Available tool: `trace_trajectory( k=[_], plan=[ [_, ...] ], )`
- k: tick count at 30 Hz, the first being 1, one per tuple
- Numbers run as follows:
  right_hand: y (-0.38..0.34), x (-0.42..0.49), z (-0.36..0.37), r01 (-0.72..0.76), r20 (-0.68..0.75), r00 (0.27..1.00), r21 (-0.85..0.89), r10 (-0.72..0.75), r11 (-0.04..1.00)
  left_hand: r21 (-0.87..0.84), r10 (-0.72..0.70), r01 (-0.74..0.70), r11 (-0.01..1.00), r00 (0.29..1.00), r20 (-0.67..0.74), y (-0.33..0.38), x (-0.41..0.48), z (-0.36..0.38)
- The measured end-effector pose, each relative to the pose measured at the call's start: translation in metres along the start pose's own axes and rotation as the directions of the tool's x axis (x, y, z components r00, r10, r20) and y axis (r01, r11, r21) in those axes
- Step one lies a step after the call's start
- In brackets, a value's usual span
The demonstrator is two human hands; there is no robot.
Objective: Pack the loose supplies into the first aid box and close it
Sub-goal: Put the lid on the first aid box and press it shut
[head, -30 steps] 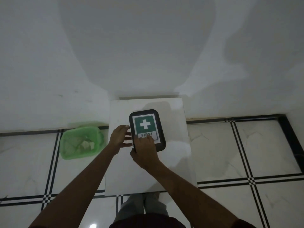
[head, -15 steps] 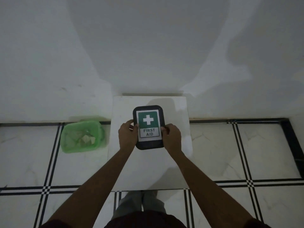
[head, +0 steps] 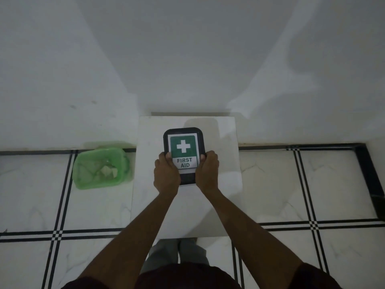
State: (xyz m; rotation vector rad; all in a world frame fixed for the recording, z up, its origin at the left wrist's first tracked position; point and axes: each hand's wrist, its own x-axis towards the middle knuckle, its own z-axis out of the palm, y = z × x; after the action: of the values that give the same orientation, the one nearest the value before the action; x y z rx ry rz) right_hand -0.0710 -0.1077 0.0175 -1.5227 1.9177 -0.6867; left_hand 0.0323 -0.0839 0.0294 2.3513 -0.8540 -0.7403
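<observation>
The first aid box (head: pixel 183 142) is black with a green and white cross label reading FIRST AID. Its lid is down and it lies flat on a small white table (head: pixel 220 138). My left hand (head: pixel 166 174) grips its left edge near the front. My right hand (head: pixel 207 173) grips its right edge at the same height. Both thumbs rest on the lid beside the label. No loose supplies show on the table.
A green plastic basket (head: pixel 83 178) with pale scraps inside stands on the tiled floor left of the table. A white wall rises just behind the table. My feet (head: pixel 177 253) are at the table's front edge.
A second ago the box lay askew with my right hand on its lid and my left beside it. The box has since been squared up and both hands have come to grip its sides.
</observation>
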Motion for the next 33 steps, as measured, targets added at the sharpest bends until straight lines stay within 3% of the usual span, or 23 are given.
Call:
trace_trajectory(
  k=[7, 12, 20, 25, 30, 33],
  plan=[
    [0.007, -0.005, -0.002, 0.032, 0.003, 0.999, -0.017, -0.032, 0.999, 0.019, 0.064, -0.064, 0.998, 0.998, 0.007, -0.011, -0.003, -0.002],
    [0.011, -0.005, 0.004, 0.035, -0.031, 0.999, -0.047, -0.036, 0.998, 0.048, -0.003, 0.001, 0.999, 0.999, 0.032, -0.011, -0.003, 0.002],
    [0.023, -0.002, 0.01, 0.017, 0.092, 0.996, -0.022, -0.015, 1.0, 0.025, 0.038, -0.039, 0.999, 0.999, 0.027, -0.019, 0.002, 0.008],
    [0.012, 0.021, -0.004, -0.056, 0.219, 0.972, -0.141, 0.086, 0.988, 0.101, 0.026, -0.032, 0.994, 0.998, 0.065, -0.007, 0.013, -0.002],
    [-0.014, 0.052, 0.005, -0.216, 0.171, 0.963, 0.038, 0.207, 0.976, -0.077, -0.156, 0.156, 0.985, 0.988, 0.01, 0.025, 0.043, 0.001],
    [-0.009, 0.048, 0.012, -0.206, 0.135, 0.973, 0.126, 0.189, 0.97, -0.144, -0.129, 0.129, 0.981, 0.992, 0.006, 0.024, 0.044, 0.006]
  ],
)
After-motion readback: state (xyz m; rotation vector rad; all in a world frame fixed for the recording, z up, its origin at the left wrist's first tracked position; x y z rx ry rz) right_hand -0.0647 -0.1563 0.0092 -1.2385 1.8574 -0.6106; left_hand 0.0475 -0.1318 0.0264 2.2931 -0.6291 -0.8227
